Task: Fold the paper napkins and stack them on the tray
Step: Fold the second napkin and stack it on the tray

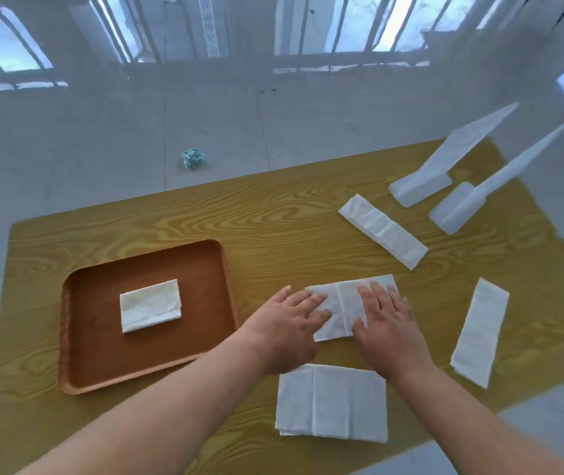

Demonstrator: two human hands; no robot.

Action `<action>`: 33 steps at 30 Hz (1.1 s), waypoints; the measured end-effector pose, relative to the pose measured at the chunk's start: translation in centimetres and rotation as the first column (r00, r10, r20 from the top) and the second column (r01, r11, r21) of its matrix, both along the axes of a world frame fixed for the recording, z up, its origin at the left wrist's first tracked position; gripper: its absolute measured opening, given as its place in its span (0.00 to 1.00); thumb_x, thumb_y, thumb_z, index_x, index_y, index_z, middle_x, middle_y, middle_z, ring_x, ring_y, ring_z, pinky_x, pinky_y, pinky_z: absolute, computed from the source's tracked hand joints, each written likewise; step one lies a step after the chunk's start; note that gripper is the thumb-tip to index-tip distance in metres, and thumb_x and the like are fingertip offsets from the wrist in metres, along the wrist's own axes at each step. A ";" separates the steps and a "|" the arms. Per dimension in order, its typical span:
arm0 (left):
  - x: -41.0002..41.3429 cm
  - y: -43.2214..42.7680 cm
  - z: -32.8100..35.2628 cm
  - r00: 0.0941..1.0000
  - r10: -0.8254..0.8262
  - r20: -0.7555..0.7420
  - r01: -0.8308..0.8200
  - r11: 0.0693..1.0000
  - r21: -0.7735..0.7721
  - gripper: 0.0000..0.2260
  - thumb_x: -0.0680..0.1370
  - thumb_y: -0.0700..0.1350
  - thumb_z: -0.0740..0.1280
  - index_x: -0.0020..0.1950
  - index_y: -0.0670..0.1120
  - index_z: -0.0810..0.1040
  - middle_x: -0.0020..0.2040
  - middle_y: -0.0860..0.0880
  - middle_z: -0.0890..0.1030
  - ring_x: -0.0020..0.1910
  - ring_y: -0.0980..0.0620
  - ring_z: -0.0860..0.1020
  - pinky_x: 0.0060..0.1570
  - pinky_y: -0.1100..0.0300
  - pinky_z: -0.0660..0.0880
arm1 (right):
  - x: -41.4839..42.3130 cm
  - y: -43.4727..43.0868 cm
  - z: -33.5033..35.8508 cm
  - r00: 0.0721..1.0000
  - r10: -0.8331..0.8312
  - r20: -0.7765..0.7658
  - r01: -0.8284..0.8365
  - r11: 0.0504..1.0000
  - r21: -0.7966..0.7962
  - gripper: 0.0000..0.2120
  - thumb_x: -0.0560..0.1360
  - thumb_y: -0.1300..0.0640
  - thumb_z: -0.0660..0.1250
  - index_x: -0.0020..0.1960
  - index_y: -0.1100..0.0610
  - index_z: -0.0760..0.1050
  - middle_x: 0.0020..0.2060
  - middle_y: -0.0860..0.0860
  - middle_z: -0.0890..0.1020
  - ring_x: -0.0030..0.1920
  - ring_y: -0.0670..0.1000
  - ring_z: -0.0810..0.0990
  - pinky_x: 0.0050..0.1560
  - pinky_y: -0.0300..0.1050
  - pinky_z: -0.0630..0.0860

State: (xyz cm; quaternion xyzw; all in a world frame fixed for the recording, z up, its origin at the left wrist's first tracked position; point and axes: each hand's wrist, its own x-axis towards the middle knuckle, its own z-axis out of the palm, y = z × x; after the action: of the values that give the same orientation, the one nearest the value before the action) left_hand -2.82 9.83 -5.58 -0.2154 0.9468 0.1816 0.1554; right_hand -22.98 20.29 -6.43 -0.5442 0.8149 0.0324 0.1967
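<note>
White paper napkins lie scattered over a yellow wood-grain table (pixel 170 221). Both hands press flat on one napkin (pixel 345 303) in the middle of the table: the left hand (pixel 287 323) covers its left end with fingers spread and open, the right hand (pixel 390 330) lies palm down over its right end, fingers also spread, gripping nothing. A crease runs down the napkin between the two hands.

Left of the hands sits a brown tray (pixel 95 371), and one folded napkin (pixel 150 305) lies flat near its centre. Just below the hands, near the table's front edge, rests a wider stack of napkins (pixel 332 402), partly overlapped by the left wrist. To the right a long narrow napkin (pixel 479 330) lies at a slant, and behind the hands another long napkin (pixel 381 231) lies diagonally. At the far right corner two white plastic pieces (pixel 421 186) stand side by side, each with a tall tapering blade rising from a base; the second (pixel 458 209) is just beside the first.

Nothing lies between the hands and the tray. Beyond the table the floor (pixel 102 132) is pale grey tile, shiny with window reflections, and a small crumpled green-and-white wrapper (pixel 193 157) lies on it, well apart from the table.
</note>
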 end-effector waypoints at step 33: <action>-1.2 -8.0 -1.1 0.628 0.775 0.071 -0.768 0.603 0.215 0.04 0.75 0.48 0.71 0.45 0.51 0.76 0.45 0.53 0.81 0.43 0.51 0.78 0.36 0.57 0.72 | 1.8 -5.1 -0.4 0.913 0.400 0.077 -0.397 0.916 -0.058 0.26 0.81 0.54 0.56 0.79 0.52 0.61 0.78 0.55 0.65 0.77 0.56 0.61 0.76 0.56 0.62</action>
State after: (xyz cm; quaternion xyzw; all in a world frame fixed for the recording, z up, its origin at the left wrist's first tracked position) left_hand -4.03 1.79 -6.73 -0.5806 0.7366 0.3395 0.0715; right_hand -21.21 15.17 -6.81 -0.7036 0.6781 0.0312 0.2102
